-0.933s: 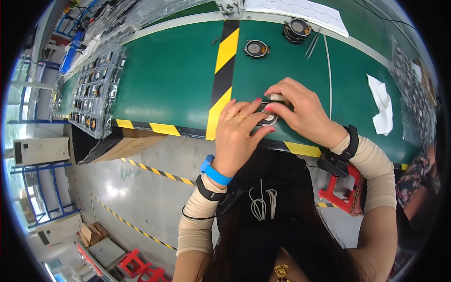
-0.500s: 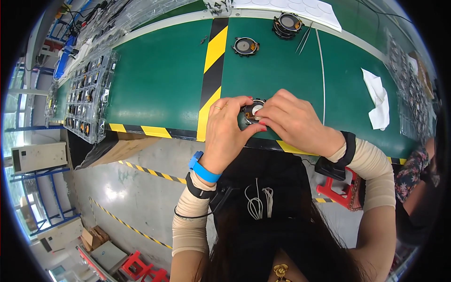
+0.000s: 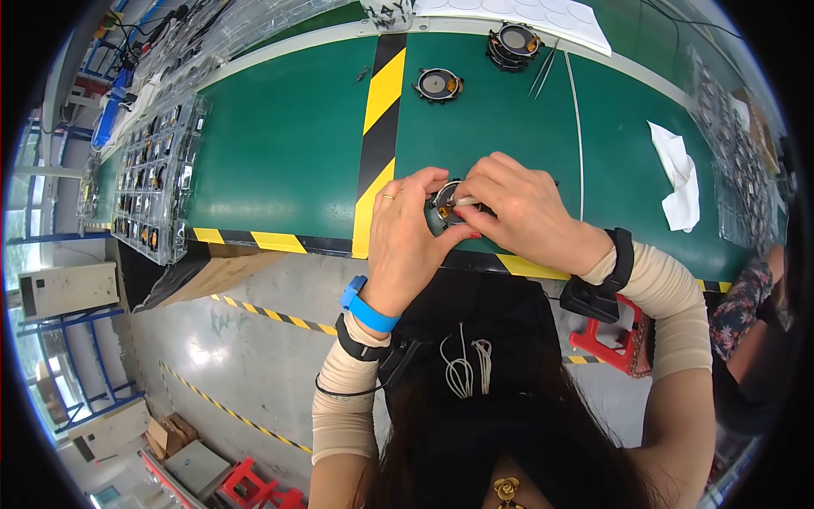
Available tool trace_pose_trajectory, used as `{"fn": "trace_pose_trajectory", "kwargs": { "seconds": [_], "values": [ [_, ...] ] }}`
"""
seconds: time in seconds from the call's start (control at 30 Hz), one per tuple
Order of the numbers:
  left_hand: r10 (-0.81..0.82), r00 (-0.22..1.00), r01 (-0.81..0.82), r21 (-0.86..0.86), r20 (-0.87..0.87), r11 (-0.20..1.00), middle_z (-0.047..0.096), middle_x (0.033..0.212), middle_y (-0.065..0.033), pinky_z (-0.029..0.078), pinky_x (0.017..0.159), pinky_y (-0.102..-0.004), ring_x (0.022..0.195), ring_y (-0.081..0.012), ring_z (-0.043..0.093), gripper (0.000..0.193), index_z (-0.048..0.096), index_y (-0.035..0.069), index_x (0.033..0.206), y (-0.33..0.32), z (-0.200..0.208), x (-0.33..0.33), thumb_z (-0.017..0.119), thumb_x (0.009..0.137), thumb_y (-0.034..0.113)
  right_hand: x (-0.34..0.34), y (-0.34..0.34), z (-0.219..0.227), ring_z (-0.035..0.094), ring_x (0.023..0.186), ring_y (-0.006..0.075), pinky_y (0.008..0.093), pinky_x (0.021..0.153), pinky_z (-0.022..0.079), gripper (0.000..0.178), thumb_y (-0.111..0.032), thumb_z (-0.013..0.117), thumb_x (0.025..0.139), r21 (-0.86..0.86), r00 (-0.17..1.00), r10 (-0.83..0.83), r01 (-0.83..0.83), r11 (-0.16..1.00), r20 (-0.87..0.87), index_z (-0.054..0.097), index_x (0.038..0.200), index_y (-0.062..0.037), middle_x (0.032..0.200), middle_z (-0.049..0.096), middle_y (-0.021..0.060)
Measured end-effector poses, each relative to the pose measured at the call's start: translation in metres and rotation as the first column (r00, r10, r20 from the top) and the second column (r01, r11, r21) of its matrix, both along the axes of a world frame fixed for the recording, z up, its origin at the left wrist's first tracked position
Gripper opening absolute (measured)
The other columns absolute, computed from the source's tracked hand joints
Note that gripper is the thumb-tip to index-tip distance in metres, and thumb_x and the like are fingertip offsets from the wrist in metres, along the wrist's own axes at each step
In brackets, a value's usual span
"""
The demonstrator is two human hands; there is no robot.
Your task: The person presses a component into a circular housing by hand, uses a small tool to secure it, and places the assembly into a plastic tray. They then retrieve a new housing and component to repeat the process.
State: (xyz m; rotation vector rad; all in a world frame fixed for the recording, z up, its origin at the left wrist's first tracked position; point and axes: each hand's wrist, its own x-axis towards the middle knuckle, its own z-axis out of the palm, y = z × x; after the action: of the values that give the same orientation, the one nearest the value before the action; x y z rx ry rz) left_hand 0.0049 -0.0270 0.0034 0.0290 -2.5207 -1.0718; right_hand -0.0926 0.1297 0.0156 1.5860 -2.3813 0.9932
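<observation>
A dark round watch case with an orange-brown patch lies on the green bench near its front edge. My left hand curls round it, fingers at the far side and thumb at the near side, gripping the rim. Between the fingertips of my right hand is a small whitish disc, seen nearly edge-on just over the case. The right fingers hide part of both, and whether the disc touches the case is unclear. Another watch case with a grey round centre lies farther back.
A stack of watch cases stands at the back beside tweezers. White paper lies to the right. Clear compartment trays filled with parts stand at left. A sheet of round stickers is at the far edge. Another person sits at right.
The whitish disc lay flatter over the case before; now it is tilted nearly edge-on in my right fingertips. My left hand stays round the case.
</observation>
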Motion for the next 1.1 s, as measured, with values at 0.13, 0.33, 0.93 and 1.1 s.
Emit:
{"fn": "trace_pose_trajectory", "kwargs": {
  "seconds": [0.13, 0.33, 0.93, 1.1],
  "values": [
    [0.02, 0.999, -0.019, 0.013, -0.034, 1.0, 0.063, 0.116, -0.0136, 0.044, 0.091, -0.04, 0.106, -0.0321, 0.057, 0.064, 0.056, 0.005, 0.118, -0.012, 0.008, 0.006, 0.088, 0.065, 0.015, -0.001, -0.003, 0.008, 0.061, 0.078, 0.0235, 0.0342, 0.058, 0.049, 0.013, -0.006, 0.074, 0.077, -0.038, 1.0, 0.013, -0.013, 0.999, -0.02, 0.066, 0.087, -0.006, 0.084, 0.059, 0.0056],
    [0.393, 0.867, -0.484, -0.335, -0.306, 0.809, 0.055, 0.128, -0.0195, 0.042, 0.098, -0.0443, 0.116, -0.0374, 0.052, 0.045, 0.058, 0.003, 0.118, -0.135, 0.023, 0.039, 0.079, 0.078, 0.012, 0.0, 0.006, 0.006, 0.062, 0.073, 0.0278, 0.0373, 0.059, 0.049, 0.013, -0.004, 0.073, 0.078, -0.045, 0.998, 0.021, -0.019, 0.999, 0.055, 0.064, 0.088, -0.0038, 0.085, 0.059, 0.008],
    [0.764, 0.639, -0.582, -0.704, -0.085, 0.408, 0.061, 0.131, -0.0167, 0.042, 0.1, -0.0576, 0.125, -0.0378, 0.054, 0.047, 0.065, 0.014, 0.123, -0.358, 0.016, 0.125, 0.067, 0.088, 0.044, 0.008, -0.002, 0.014, 0.064, 0.07, 0.0275, 0.0351, 0.06, 0.05, 0.016, 0.001, 0.072, 0.077, -0.045, 0.996, 0.053, -0.05, 0.998, 0.069, 0.062, 0.089, -0.0023, 0.083, 0.059, 0.0105],
    [0.778, 0.626, -0.649, -0.588, -0.053, 0.483, 0.069, 0.108, -0.0211, 0.051, 0.084, -0.0505, 0.103, -0.0396, 0.064, 0.039, 0.07, 0.011, 0.11, -0.365, 0.054, 0.119, 0.068, 0.088, 0.043, 0.005, 0.0, 0.012, 0.063, 0.07, 0.0273, 0.0355, 0.059, 0.049, 0.015, 0.0, 0.072, 0.078, -0.046, 0.995, 0.053, -0.049, 0.998, 0.081, 0.063, 0.089, -0.0024, 0.084, 0.059, 0.0102]
  ]
}}
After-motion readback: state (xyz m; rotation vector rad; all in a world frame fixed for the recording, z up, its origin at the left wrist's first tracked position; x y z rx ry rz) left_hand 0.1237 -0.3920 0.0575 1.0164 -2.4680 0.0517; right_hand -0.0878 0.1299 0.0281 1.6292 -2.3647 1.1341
